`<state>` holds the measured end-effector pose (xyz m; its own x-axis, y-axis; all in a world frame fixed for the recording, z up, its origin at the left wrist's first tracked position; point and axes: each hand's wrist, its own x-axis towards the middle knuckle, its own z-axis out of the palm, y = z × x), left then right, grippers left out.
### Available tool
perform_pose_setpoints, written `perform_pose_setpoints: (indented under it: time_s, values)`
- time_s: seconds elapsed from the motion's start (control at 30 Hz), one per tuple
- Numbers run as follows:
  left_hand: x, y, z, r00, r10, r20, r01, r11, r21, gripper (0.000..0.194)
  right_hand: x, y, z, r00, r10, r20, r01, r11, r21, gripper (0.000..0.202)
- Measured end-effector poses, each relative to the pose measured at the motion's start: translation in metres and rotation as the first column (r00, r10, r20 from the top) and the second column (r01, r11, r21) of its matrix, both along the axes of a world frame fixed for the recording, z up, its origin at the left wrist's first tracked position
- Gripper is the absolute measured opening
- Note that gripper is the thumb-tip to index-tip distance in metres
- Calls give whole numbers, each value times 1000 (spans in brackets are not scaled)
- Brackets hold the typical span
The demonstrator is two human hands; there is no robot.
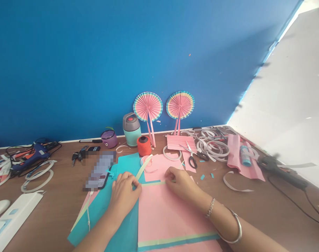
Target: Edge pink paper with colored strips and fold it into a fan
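A pink sheet (172, 210) with pale yellow and blue bands along its edges lies in front of me, partly over a large blue sheet (126, 224). At its far edge, a pale yellow paper strip (144, 167) runs between my hands, one end sticking up past my left fingers. My left hand (125, 190) rests over the blue sheet, thumb and forefinger closed on the strip. On the pink sheet's far edge, my right hand (181, 183) pinches the strip's other side; its curled fingers hide the exact grip.
Two round pleated fans (148, 106) lean against the blue wall. Scissors (191, 154), an orange thread spool (144, 145), a flask (131, 131) and curled white strips (213, 145) stand behind the sheets. A phone (100, 171) lies left; glue guns (38, 154) lie at both sides.
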<state>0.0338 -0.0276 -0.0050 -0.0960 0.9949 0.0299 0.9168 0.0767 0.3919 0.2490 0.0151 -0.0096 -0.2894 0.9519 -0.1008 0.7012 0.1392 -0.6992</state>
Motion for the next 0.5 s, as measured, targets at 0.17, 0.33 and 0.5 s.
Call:
perform_pose_setpoints:
  time_s: [0.17,0.33,0.5]
  values:
    - [-1,1,-1,1000,-1,-2,1,1000,-4,10,-1,1,0,1000,9,-7,-9,1000,-11,21]
    - [-5,2,-1,999,16,39,-15,1000,-19,13,-1,-1,2,1000,5,-11,-5,1000,-22,20]
    - [-4,-2,3,1000,19,12,-20,995,96,24,-1,-1,3,1000,3,-15,-3,1000,-24,19]
